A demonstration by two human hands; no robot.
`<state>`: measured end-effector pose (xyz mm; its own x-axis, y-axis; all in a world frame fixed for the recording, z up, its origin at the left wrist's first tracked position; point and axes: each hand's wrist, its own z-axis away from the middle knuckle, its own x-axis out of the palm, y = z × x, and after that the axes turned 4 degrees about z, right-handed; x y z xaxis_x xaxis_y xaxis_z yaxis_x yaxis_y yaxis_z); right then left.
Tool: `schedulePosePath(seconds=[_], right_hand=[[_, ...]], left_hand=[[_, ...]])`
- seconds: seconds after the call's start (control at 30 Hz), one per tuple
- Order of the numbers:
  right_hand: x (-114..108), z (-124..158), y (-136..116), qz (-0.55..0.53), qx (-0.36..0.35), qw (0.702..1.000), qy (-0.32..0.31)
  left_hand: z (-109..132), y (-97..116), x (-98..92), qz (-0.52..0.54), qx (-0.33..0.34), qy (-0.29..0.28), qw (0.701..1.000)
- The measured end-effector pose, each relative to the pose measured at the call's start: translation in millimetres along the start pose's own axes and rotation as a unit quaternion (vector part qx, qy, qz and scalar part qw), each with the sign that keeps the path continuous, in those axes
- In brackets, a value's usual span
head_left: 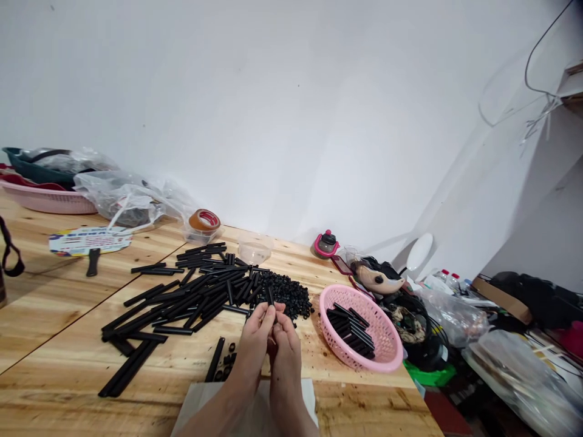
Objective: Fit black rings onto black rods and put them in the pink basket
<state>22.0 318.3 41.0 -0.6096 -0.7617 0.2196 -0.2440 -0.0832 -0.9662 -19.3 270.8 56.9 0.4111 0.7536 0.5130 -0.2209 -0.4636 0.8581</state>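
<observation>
My left hand (258,331) and my right hand (285,340) meet above the near part of the wooden table, fingers closed around one black tube (270,295) whose upper end sticks out. Just behind them lies a pile of small black pieces (291,291). Many long black tubes (182,300) are scattered to the left. A pink basket (382,321) on the right holds more black tubes. Beside my left wrist are a single tube (215,359) and several small black rings (226,362). A pale sheet (195,400) lies beneath my forearms.
At the back stand a tape roll (204,221), a clear bowl (255,249) and a pink-handled jar (326,244). A paddle-shaped fan (91,241), plastic bags (132,197) and another pink basket (50,199) are at left. Bags and clutter fill the right side.
</observation>
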Motion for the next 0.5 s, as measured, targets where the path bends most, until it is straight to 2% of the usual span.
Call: schedulePosePath(seconds=[0.07, 0.17, 0.5], right_hand=[[-3.5, 0.2, -3.5, -0.021, -0.004, 1.000, -0.008], [-7.5, -0.9, -7.0, 0.013, -0.044, 0.999, -0.002], [-5.8, 0.7, -2.5, 0.087, -0.093, 0.992, 0.022]], left_hand=[[-2.0, 2.4, -1.0, 0.032, -0.014, -0.018, 0.999], [-6.8, 2.3, -3.7, 0.067, -0.038, -0.039, 0.996], [0.2, 12.1, 1.2, 0.069, -0.055, -0.041, 0.995]])
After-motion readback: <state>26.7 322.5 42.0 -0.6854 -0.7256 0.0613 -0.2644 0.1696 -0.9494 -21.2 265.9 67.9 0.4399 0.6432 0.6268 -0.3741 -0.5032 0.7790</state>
